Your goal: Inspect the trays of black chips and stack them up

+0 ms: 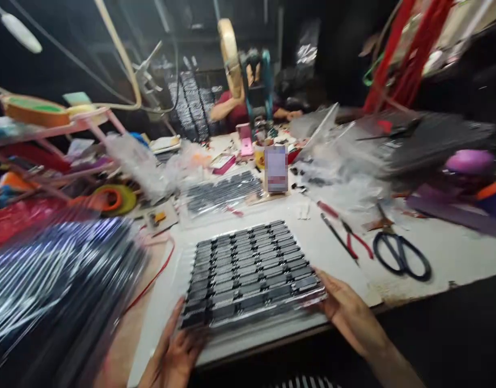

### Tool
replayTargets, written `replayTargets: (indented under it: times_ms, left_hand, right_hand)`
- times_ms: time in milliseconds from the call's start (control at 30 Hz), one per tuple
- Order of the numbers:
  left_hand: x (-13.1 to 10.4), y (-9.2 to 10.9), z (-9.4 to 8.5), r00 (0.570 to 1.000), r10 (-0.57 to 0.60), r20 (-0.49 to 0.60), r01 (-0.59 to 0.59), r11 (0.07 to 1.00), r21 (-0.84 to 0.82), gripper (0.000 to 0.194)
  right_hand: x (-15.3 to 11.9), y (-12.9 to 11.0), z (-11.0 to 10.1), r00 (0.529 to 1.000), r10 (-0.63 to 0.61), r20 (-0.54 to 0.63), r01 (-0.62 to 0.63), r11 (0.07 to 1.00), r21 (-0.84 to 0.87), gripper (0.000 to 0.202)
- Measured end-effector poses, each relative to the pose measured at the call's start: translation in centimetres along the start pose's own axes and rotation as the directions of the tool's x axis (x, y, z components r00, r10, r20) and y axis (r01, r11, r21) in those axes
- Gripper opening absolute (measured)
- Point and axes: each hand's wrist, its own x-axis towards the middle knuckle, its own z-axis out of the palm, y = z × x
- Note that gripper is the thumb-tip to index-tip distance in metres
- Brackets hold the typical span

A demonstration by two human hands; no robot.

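A clear plastic tray (248, 269) with rows of dark, ribbed pieces is held above the near edge of the white worktable. My left hand (177, 342) grips its near left corner, fingers curled under the edge. At the right edge, my right hand (339, 302) closes on the near right corner, with some fingers hidden beneath. A similar tray of dark pieces (224, 193) lies flat farther back on the table.
Dark plastic-wrapped trays (62, 280) are stacked at left. Scissors (401, 256), red-handled pliers (355, 237) and a dark pen-like tool (339, 237) lie at right. A phone-like device (276, 168) stands mid-table. Across the table, a person's arm (227, 108) shows.
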Motion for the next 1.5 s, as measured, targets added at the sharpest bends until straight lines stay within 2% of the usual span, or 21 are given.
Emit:
replayTargets:
  times_ms: [33,100,200,267,600,800,967,1100,1233,1367,1500]
  left_hand:
    - [-0.3,-0.3,0.5,1.0,0.01,-0.018,-0.012,0.995,-0.094,0.06]
    - [-0.5,-0.6,1.8,0.998,0.029,-0.049,-0.037,0.984,-0.177,0.055]
    - [-0.6,-0.7,3.4,0.994,0.072,-0.087,-0.088,0.979,-0.187,0.052]
    - [-0.7,-0.6,3.8,0.99,0.089,-0.111,-0.107,0.979,-0.173,0.049]
    - [-1.1,-0.7,3.8,0.983,0.113,-0.146,-0.136,0.979,-0.154,0.049]
    - [-1.0,-0.6,3.9,0.986,0.116,-0.122,-0.132,0.983,-0.131,0.046]
    - [-1.2,-0.3,3.7,0.996,0.065,-0.067,-0.068,0.997,-0.042,0.05]
    - [-1.3,0.0,3.6,0.998,0.047,-0.043,-0.044,0.998,0.055,0.053]
    - [-1.1,0.0,3.7,0.994,0.041,-0.103,-0.037,0.998,0.041,0.054]
    - [-0.9,0.0,4.0,0.985,0.059,-0.164,-0.055,0.998,0.028,0.057]
    - [-0.7,0.0,4.1,0.982,0.058,-0.179,-0.05,0.998,0.048,0.059]
  right_hand:
    - [0.0,-0.3,-0.3,0.999,0.03,0.033,-0.029,0.999,-0.037,0.029]
    - [0.0,-0.8,-0.7,0.996,0.074,0.059,-0.069,0.994,-0.088,0.03]
    - [-0.1,-1.0,-1.0,0.994,0.097,0.051,-0.09,0.989,-0.12,0.032]
    - [-0.2,-0.8,-1.2,0.995,0.091,0.045,-0.084,0.988,-0.129,0.033]
    - [-0.2,0.0,-0.7,1.0,0.013,-0.022,-0.016,0.988,-0.154,0.026]
    - [-0.3,0.3,-0.2,1.0,-0.027,-0.006,0.026,0.991,-0.133,0.025]
    - [-0.5,0.2,0.0,0.998,-0.057,0.005,0.057,0.986,-0.159,0.026]
    - [-0.6,-0.7,-0.6,0.997,0.019,0.075,-0.001,0.974,-0.227,0.025]
    - [-0.5,-1.7,-1.2,0.984,0.109,0.144,-0.064,0.955,-0.29,0.029]
    - [-0.3,-2.1,-1.3,0.976,0.121,0.178,-0.061,0.948,-0.312,0.03]
    - [-0.1,-2.2,-1.1,0.976,0.114,0.187,-0.053,0.952,-0.302,0.027]
